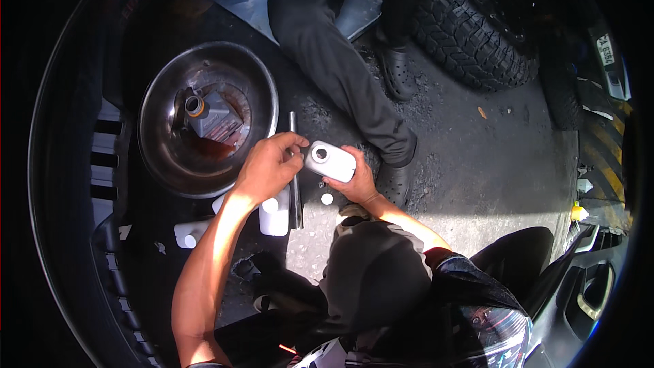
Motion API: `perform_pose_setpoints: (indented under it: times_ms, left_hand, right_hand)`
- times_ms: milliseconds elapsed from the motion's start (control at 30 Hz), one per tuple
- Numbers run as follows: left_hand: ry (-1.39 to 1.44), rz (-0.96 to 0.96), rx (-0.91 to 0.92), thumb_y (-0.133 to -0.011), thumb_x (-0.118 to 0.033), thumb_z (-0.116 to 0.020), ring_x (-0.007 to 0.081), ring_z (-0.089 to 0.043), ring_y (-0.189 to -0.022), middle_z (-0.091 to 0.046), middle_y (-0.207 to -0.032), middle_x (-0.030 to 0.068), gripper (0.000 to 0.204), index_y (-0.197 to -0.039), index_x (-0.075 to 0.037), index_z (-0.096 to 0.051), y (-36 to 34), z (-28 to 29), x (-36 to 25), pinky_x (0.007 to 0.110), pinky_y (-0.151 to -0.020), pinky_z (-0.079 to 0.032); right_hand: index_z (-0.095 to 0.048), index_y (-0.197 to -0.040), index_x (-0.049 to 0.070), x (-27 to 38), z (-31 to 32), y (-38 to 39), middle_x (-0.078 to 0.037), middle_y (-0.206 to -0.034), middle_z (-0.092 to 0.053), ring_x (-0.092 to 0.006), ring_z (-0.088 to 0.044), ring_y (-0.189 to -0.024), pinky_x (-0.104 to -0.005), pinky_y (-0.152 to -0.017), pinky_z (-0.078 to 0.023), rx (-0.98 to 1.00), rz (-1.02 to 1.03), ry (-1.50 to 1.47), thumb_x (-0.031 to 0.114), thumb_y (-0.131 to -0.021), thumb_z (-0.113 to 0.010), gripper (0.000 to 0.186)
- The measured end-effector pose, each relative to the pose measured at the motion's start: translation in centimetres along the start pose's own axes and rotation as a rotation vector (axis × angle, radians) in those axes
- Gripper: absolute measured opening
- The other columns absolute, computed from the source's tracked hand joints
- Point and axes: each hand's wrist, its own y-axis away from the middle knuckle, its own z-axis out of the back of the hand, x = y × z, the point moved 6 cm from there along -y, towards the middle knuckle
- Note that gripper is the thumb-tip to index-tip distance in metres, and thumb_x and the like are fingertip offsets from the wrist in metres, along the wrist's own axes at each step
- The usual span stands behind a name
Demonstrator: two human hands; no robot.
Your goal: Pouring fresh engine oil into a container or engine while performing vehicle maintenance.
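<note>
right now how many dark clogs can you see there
2: the upper clog is left of the big tyre, the lower clog just right of the right hand, which holds a white bottle. More may be hidden.

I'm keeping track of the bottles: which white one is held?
The white bottle in the right hand, its dark mouth showing; the other white bottles are down beside the basin.

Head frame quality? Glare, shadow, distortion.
Head view: hard light nearly blows out the white bottle in the right hand; head view: the sunlit floor patch sits against deep shadow, hiding detail at far left; head view: the metal basin shows rim glints; head view: fisheye bends edges toward black corners.
</note>
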Motion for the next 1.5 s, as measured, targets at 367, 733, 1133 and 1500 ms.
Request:
perform_pose_setpoints:
  times_ms: [367,733,1133,1500]
  left_hand:
    - [-0.599,-0.341,0.106,-0.083,-0.013,-0.069,0.0304,-0.069,-0.086,-0.069,-0.098,0.011,0.026,-0.108,-0.006,-0.069,1.0,-1.1,-3.7,0.04,-0.076,-0.055]
    - [-0.947,-0.506,0.157,-0.076,-0.014,-0.07,0.0271,-0.071,-0.081,-0.07,-0.086,0.011,0.018,-0.092,-0.005,-0.071,-0.3,-4.4,-4.7,0.038,-0.069,-0.057]
    - [-0.956,-0.454,0.255,-0.08,-0.015,-0.065,0.0275,-0.071,-0.078,-0.07,-0.085,0.0125,0.018,-0.092,-0.003,-0.07,-1.1,-4.6,-4.4,0.039,-0.069,-0.056]
    - [-0.989,-0.487,0.362,-0.083,-0.009,-0.058,0.0267,-0.071,-0.091,-0.071,-0.093,0.013,0.018,-0.093,-0.001,-0.07,-1.3,-4.8,-4.7,0.037,-0.075,-0.057]
  right_hand:
    - [-0.042,-0.135,0.009,-0.7,-0.6,0.6,-0.018,-0.123,-0.061,-0.0362,-0.063,-0.112,-0.0439,-0.093,-0.052,-0.032,0.026,-0.009,0.029,-0.064,-0.093,0.089]
    - [-0.043,-0.134,0.01,-1.5,-0.3,1.0,-0.018,-0.121,-0.062,-0.038,-0.064,-0.11,-0.0454,-0.091,-0.053,-0.064,0.011,-0.037,0.026,-0.062,-0.093,0.089]
    - [-0.048,-0.13,0.007,-2.3,-0.9,0.8,-0.017,-0.121,-0.061,-0.0366,-0.062,-0.11,-0.0447,-0.093,-0.051,-0.066,0.061,-0.112,0.022,-0.059,-0.094,0.086]
    - [-0.049,-0.13,0.006,-2.6,-0.9,1.1,-0.017,-0.119,-0.062,-0.0368,-0.063,-0.109,-0.0442,-0.093,-0.051,-0.059,0.035,-0.133,0.022,-0.057,-0.094,0.087]
